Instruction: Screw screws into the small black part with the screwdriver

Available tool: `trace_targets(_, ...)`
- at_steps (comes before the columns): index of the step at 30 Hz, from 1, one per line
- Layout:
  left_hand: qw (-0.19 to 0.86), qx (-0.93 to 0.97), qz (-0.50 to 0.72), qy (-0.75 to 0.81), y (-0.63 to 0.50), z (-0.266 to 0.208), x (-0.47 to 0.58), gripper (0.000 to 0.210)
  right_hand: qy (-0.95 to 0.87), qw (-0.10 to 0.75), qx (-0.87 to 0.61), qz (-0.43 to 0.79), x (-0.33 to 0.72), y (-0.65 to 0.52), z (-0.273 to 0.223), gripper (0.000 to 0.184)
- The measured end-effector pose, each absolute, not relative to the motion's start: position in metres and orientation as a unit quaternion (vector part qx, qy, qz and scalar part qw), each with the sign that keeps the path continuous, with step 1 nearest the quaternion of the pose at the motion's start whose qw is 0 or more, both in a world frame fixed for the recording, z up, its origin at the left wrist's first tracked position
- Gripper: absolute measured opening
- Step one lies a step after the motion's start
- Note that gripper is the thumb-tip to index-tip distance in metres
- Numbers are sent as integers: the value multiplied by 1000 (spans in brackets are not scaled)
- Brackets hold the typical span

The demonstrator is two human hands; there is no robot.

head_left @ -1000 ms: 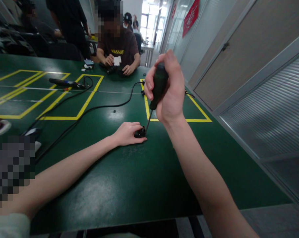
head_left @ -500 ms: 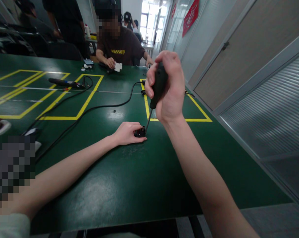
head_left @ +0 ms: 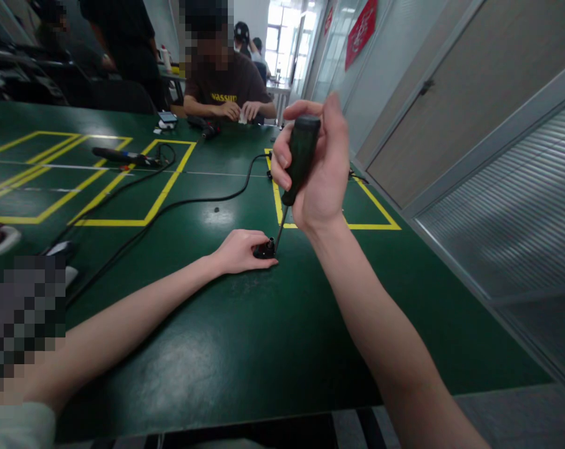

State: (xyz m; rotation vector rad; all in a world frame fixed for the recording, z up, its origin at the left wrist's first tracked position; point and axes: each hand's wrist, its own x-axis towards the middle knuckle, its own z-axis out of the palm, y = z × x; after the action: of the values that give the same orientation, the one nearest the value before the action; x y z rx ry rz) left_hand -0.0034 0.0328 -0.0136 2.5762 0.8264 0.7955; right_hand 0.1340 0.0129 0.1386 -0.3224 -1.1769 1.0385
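Low on the table, my left hand (head_left: 243, 252) pinches a small black part (head_left: 264, 251) between thumb and fingers. A short round stub sticks up from that part; its exact kind is too small to tell. My right hand (head_left: 322, 165) is closed round the dark handle of a screwdriver (head_left: 302, 156), with the index finger raised off the handle's end. The screwdriver leans, its thin shaft slanting down to the right side of the black part. Whether the tip sits in a screw cannot be made out.
The green table (head_left: 207, 368) bears yellow tape outlines. A black cable (head_left: 189, 201) crosses it, and a black pen-shaped tool (head_left: 123, 156) lies further left. Across the table sits a co-worker (head_left: 229, 81), near a dark power tool (head_left: 206, 128). A partition wall (head_left: 511, 187) stands to the right.
My right fingers have loosened and shifted on the screwdriver handle, baring its end. My left hand and the black part have stayed put. Opposite, the co-worker has brought both hands together around a pale piece.
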Motion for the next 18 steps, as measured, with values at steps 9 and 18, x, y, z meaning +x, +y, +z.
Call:
trace_targets(9,170,902,267,293,33,-13,-3,43,-555,659,-149,485,137,13,139,58)
trace_targets(18,177,899,268,298,32,-11,-4,45,-553,634,-146,520,143,15,142,63)
